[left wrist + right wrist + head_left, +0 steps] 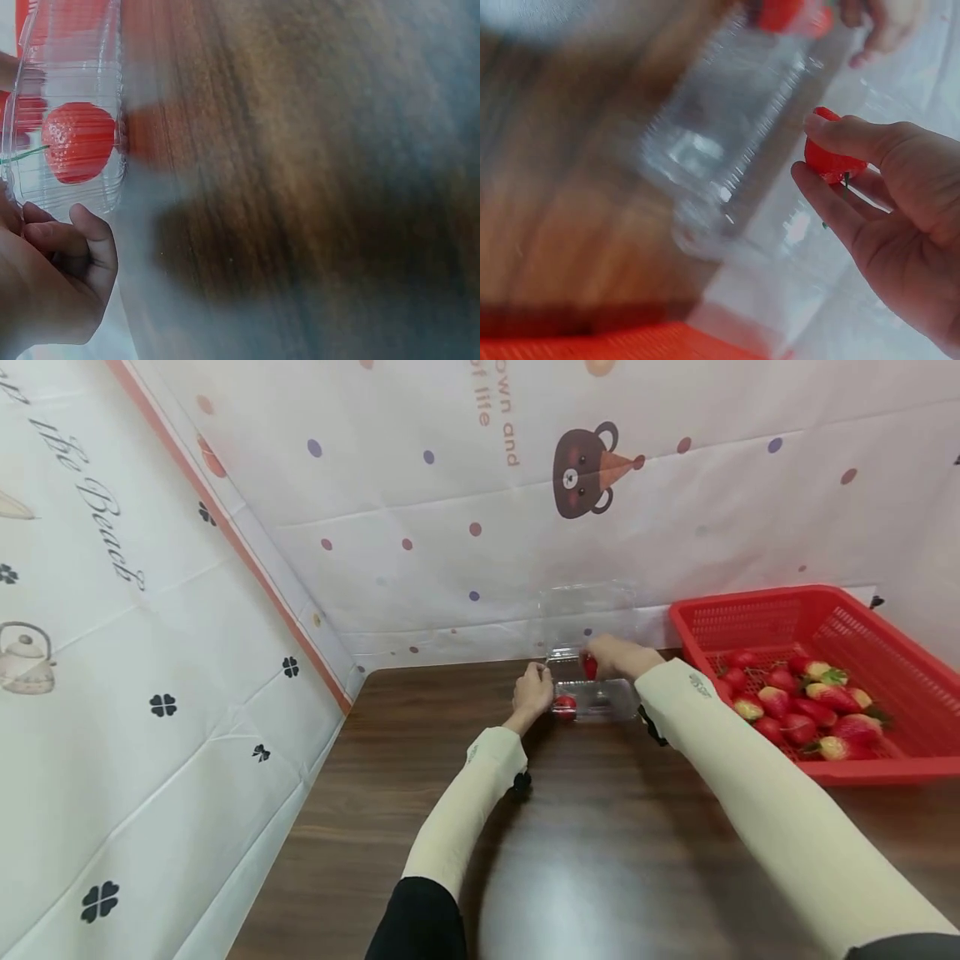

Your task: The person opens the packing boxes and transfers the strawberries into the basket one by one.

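A clear plastic clamshell box [600,700] lies on the table, its lid [585,610] raised against the back wall. Inside its left end sits a strawberry [565,707]; the left wrist view shows this strawberry [80,142] through the ribbed side. My left hand [533,692] holds the box by its left end, with fingers [94,244] curled at the corner. Above the back of the box, my right hand [621,656] pinches another strawberry [826,154] between thumb and fingers. Its green stem points toward the palm.
At the right stands a red plastic basket [922,710] with many strawberries [806,710] in it. A printed white sheet [450,485] covers the wall behind the brown wooden table [420,777], and another hangs at the left.
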